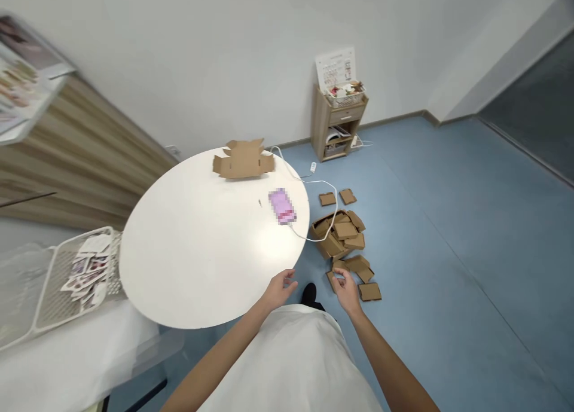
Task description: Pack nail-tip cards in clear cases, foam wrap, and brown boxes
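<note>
My left hand [281, 287] hovers by the near right edge of the round white table [192, 250], its fingers apart and nothing in them. To the right, past the table edge, my right hand [345, 289] hangs in the air with curved, parted fingers, also holding nothing. Below it on the floor lie small cardboard boxes [370, 291]. An unfolded cardboard box blank [244, 159] rests at the table's far side. Nearer to me on the tabletop is a pixelated pinkish phone-like item [282, 206] with a white cable [314, 240] attached. A tiny dark object [260, 203] sits left of it.
A larger carton [320, 226] full of small boxes stands on the floor right of the table. Behind it is a wooden cabinet [317, 122] topped by a basket [347, 100]. A white basket of printed cards [45, 292] sits at left. The cable droops off the table.
</note>
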Available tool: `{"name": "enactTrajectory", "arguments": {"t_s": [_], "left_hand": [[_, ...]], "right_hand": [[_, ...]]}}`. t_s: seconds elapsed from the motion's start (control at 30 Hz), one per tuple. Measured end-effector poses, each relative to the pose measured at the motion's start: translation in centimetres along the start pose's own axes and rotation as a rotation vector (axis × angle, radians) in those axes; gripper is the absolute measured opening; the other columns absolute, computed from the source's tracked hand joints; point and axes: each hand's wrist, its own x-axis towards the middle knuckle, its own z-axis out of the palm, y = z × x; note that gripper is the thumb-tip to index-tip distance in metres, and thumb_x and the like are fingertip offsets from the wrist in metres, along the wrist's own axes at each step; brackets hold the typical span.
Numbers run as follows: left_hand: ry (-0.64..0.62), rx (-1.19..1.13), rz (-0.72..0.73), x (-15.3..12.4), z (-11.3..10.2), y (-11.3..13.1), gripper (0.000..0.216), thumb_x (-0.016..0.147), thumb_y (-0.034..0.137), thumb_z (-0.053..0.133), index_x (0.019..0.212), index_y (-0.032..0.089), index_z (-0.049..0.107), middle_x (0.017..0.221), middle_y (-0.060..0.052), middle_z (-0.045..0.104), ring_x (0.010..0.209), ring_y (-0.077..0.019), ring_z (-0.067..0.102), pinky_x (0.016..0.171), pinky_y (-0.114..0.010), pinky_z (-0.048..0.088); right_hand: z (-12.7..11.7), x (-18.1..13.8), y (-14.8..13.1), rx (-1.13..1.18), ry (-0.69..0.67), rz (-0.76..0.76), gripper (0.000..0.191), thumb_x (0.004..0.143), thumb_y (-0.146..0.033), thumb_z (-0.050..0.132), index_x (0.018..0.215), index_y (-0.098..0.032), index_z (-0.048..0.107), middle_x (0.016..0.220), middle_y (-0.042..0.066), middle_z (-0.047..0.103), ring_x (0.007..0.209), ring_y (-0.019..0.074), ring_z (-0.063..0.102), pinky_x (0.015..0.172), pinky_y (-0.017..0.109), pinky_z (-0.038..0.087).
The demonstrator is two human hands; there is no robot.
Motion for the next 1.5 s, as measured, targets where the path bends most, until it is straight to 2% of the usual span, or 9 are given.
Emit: {"name": "enactTrajectory", "arguments": {"t_s": [0.13, 0.3, 0.53, 0.73, 0.83, 0.97, 1.17, 1.33, 1.5], "left_hand": [[0.109, -0.053, 0.011, -2.5, -3.8, -1.1, 0.045, 0.072, 0.04, 0.053, 0.111, 0.016, 0.052, 0.109, -0.011, 0.057, 0.087, -0.0181, 0.059, 0.074, -0.031, 0.047], [0.298, -0.122, 0.064, -7.5, -9.9, -3.7, 0.042, 0.074, 0.04, 0.051, 0.11, 0.018, 0.052, 0.109, -0.01, 0.057, 0.088, -0.0172, 0.058, 0.074, -0.03, 0.046], [0.705, -0.241, -0.018, -16.5, -18.7, -11.9, 0.039, 0.073, 0.035, 0.05, 0.108, 0.017, 0.053, 0.101, -0.01, 0.06, 0.08, -0.0163, 0.059, 0.07, -0.03, 0.047], [0.873, -0.35, -0.129, -22.3, -21.9, -18.5, 0.038, 0.072, 0.034, 0.052, 0.106, 0.016, 0.054, 0.098, -0.01, 0.061, 0.08, -0.017, 0.059, 0.074, -0.032, 0.047], [0.922, -0.4, -0.174, -23.5, -21.9, -20.2, 0.037, 0.072, 0.033, 0.053, 0.104, 0.016, 0.055, 0.097, -0.009, 0.062, 0.08, -0.0169, 0.059, 0.074, -0.033, 0.048], [0.915, -0.44, -0.224, -23.9, -22.1, -20.8, 0.036, 0.071, 0.035, 0.054, 0.101, 0.016, 0.056, 0.097, -0.009, 0.062, 0.079, -0.0174, 0.059, 0.073, -0.032, 0.048], [0.951, -0.402, -0.25, -22.9, -24.7, -20.1, 0.036, 0.073, 0.035, 0.053, 0.104, 0.017, 0.055, 0.099, -0.009, 0.061, 0.083, -0.0181, 0.059, 0.074, -0.031, 0.047], [0.997, -0.353, -0.28, -22.2, -26.8, -19.7, 0.038, 0.075, 0.034, 0.051, 0.109, 0.017, 0.052, 0.102, -0.009, 0.059, 0.082, -0.0163, 0.058, 0.072, -0.029, 0.047], [0.946, -0.291, -0.317, -22.9, -28.4, -20.3, 0.04, 0.077, 0.037, 0.048, 0.114, 0.02, 0.049, 0.106, -0.008, 0.057, 0.086, -0.0172, 0.057, 0.07, -0.028, 0.047]], "right_hand": [[4.0, 0.5, -3.2, 0.015, -0.08, -0.086, 0.038, 0.069, -0.042, 0.051, 0.096, -0.016, 0.056, 0.09, 0.009, 0.063, 0.067, 0.0167, 0.058, 0.061, 0.03, 0.046], [11.8, -1.4, -6.8, -0.019, -0.229, -0.182, 0.037, 0.07, -0.045, 0.051, 0.093, -0.016, 0.057, 0.081, 0.008, 0.064, 0.069, 0.0179, 0.059, 0.062, 0.03, 0.046], [25.6, -8.1, -11.2, -0.053, -0.602, -0.274, 0.04, 0.069, -0.05, 0.053, 0.089, -0.016, 0.059, 0.08, 0.008, 0.063, 0.071, 0.0183, 0.059, 0.066, 0.032, 0.048], [34.3, -14.1, -13.4, -0.194, -0.849, -0.34, 0.035, 0.072, -0.048, 0.05, 0.089, -0.018, 0.059, 0.084, 0.007, 0.063, 0.071, 0.0179, 0.059, 0.065, 0.031, 0.048], [36.4, -15.8, -14.3, -0.289, -0.962, -0.375, 0.034, 0.072, -0.046, 0.049, 0.089, -0.019, 0.06, 0.082, 0.006, 0.063, 0.07, 0.0175, 0.058, 0.062, 0.03, 0.048], [37.6, -15.8, -15.7, -0.346, -1.066, -0.405, 0.03, 0.073, -0.043, 0.049, 0.088, -0.02, 0.06, 0.08, 0.004, 0.063, 0.07, 0.0163, 0.058, 0.064, 0.03, 0.047], [39.9, -13.3, -17.2, -0.249, -1.067, -0.343, 0.03, 0.072, -0.043, 0.051, 0.089, -0.018, 0.058, 0.084, 0.006, 0.062, 0.07, 0.0161, 0.058, 0.069, 0.031, 0.047], [42.3, -12.5, -17.4, -0.263, -1.131, -0.307, 0.029, 0.072, -0.042, 0.052, 0.087, -0.019, 0.059, 0.075, 0.004, 0.062, 0.066, 0.0161, 0.058, 0.066, 0.031, 0.047], [44.9, -12.7, -17.6, -0.304, -1.185, -0.287, 0.027, 0.072, -0.04, 0.05, 0.088, -0.02, 0.059, 0.074, 0.003, 0.062, 0.067, 0.0157, 0.057, 0.064, 0.03, 0.046]]}}
